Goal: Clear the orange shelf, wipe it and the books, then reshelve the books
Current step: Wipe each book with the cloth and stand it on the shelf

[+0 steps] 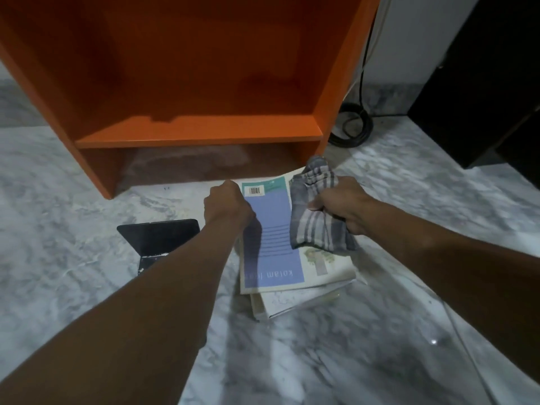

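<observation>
Head view shows the book-wiping step in hand: the orange wooden shelf (204, 133) stands bare, its board cleared, while the books lie on the grey marbled floor (87, 200) just in front of its right foot. The left hand (226, 204) has its fingers curled on the far left edge of the lilac-and-teal paperback book (274, 249), steadying it on top of the stack of pale books (292, 302). The right hand (343, 207) is clenched round a bunched grey striped cloth (317, 226), which rests on the cover's right side. The next move probably calls for a sweep of the cloth across the cover toward the left hand, with that edge kept pinned so the top book does not slide off the skewed stack beneath. Room is tight on the far side, where the book's top edge lies near the shelf's base and side panel. A black folding device (159, 238) lies on the floor near the left forearm, and a coiled black cable (355, 124) and dark cabinet (482, 83) sit to the right. The open floor lies toward the person.
</observation>
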Demonstrator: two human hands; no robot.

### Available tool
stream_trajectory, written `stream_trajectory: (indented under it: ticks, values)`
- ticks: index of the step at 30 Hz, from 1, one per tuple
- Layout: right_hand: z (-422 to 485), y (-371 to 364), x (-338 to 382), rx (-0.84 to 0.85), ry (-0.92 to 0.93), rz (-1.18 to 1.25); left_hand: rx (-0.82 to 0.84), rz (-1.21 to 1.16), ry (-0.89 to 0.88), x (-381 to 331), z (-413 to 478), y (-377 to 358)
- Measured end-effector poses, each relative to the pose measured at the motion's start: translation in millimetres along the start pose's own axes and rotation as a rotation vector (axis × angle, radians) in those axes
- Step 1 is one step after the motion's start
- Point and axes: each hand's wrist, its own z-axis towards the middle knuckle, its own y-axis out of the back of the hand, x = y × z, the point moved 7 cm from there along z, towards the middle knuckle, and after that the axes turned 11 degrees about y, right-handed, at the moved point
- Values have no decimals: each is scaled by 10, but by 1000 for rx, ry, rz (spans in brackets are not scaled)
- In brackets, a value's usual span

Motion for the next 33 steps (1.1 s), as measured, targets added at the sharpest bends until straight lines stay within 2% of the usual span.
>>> stream_trajectory:
  ticks: [2, 6, 11, 13, 18, 20, 22, 25, 30, 33]
  values:
    - [-67, 54, 14, 28, 0, 111, 88, -82, 40, 65, 28, -17]
    - [-190, 214, 118, 64, 81, 251, 363, -587, 83, 8, 3, 42]
    - [-392, 423, 260, 76, 147, 267, 758, -976, -60, -381, -328, 261]
    - [-481, 512, 323, 61, 169, 271, 826, -1044, -42, -470, -448, 335]
    - [-699, 770, 541, -19, 273, 163, 808, -1053, -86, -743, -710, 602]
    - [-827, 904, 693, -86, 394, -30, 784, -1050, -112, -840, -808, 717]
    - [-1018, 1106, 914, -233, 552, -228, 772, -1048, -129, -913, -893, 822]
    - [-1352, 1372, 1376, -388, 735, -393, 722, -1063, -145, -940, -990, 1003]
    - [-1492, 1465, 2275, -445, 1030, -600, 732, -1073, -124, -937, -1068, 1151]
    - [-1392, 1235, 2541, -441, 1158, -774, 669, -1065, -121, -925, -1119, 1294]
